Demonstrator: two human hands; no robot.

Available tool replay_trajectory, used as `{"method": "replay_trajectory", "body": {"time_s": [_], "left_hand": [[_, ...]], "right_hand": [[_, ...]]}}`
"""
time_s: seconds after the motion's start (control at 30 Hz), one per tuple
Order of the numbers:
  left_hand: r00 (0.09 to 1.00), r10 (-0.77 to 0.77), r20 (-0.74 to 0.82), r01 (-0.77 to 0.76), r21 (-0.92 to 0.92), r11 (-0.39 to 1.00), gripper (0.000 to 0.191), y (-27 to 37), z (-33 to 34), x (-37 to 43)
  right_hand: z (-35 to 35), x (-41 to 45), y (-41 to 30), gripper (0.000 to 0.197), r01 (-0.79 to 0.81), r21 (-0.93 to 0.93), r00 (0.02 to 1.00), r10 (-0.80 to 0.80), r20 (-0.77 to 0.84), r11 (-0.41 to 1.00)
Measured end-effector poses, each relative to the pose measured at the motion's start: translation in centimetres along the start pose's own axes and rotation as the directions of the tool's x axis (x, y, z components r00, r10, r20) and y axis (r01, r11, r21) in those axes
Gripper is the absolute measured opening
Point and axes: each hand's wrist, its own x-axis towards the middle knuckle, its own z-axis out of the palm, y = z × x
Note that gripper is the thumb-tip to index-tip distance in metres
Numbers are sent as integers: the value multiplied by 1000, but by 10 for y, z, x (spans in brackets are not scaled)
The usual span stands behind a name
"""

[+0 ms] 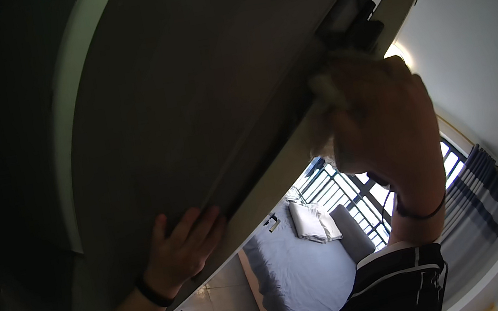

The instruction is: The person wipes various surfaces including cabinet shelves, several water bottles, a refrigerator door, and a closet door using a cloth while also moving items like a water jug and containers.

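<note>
A dark flat panel, likely a door (180, 98), fills the middle of the view, with a pale edge running diagonally. My left hand (190, 244) rests on its lower part near that edge, fingers spread, a black band on the wrist. My right hand (381, 118) is raised at the upper part of the edge, blurred, and holds a pale cloth (329, 87) against it. Just beyond that hand is a dark rectangular fitting (343, 11), whose details are too dim to tell.
Past the panel's edge is a bed (297, 266) with folded white bedding (312, 221) and a grey pillow or cushion (350, 225). A barred window (339, 190) and striped curtains (478, 196) stand behind. A door handle (271, 222) juts out beside the edge.
</note>
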Motion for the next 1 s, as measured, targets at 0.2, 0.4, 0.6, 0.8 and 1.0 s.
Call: {"method": "replay_trajectory", "body": {"time_s": [0.2, 0.4, 0.6, 0.8, 1.0], "left_hand": [[999, 48, -22, -48, 15, 999, 24, -4, -16, 19], [997, 26, -73, -27, -15, 1000, 22, -6, 6, 7], [996, 11, -83, -14, -28, 1000, 18, -8, 6, 10], [999, -14, -48, 12, -35, 999, 17, -7, 10, 0], [996, 9, -83, -9, -3, 1000, 20, -17, 14, 0]], "right_hand": [[4, -33, -35, 31, 65, 218, 991, -90, 102, 974], [17, -12, -19, 31, 18, -116, 1000, -18, 1, 993], [16, -21, -16, 32, 62, 268, 975, -116, 191, 961], [33, -17, 1, 32, -58, 7, 989, 58, -136, 998], [104, -146, -165, 36, -72, 769, 979, -101, 175, 636]]}}
